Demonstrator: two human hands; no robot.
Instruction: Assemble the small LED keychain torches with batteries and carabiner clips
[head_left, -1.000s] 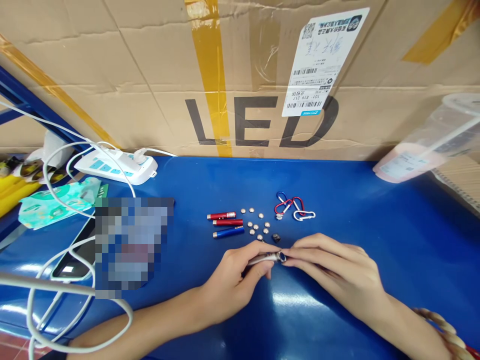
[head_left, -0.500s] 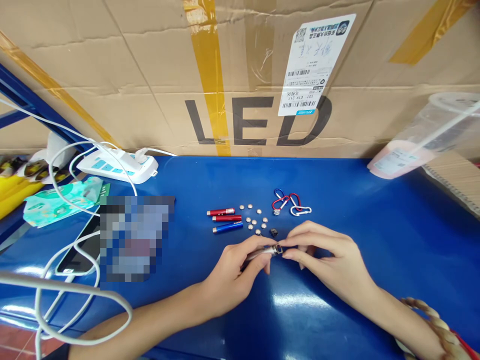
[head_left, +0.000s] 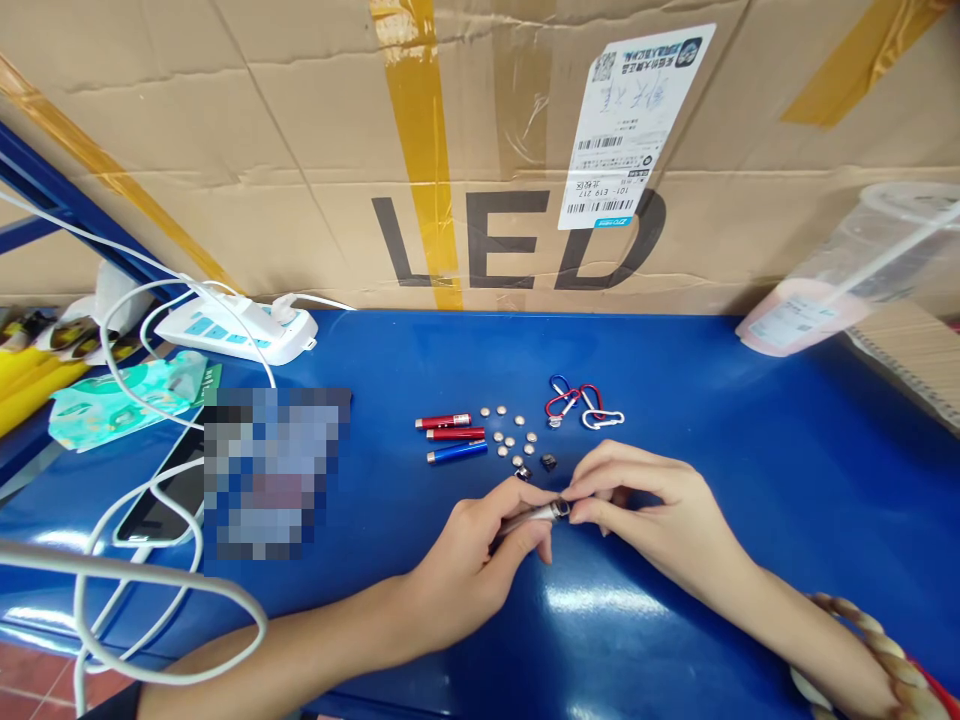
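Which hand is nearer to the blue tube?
Left. The left hand is just in front of the blue tube; the right hand is farther off, rightward.

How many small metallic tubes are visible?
4: back red tube, middle red tube and front blue tube on the table; silver tube in the left hand, partly covered. More could be hidden.

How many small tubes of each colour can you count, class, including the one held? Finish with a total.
Red tubes: 2
Blue tube: 1
Silver tube, held in the left hand: 1
Total: 4
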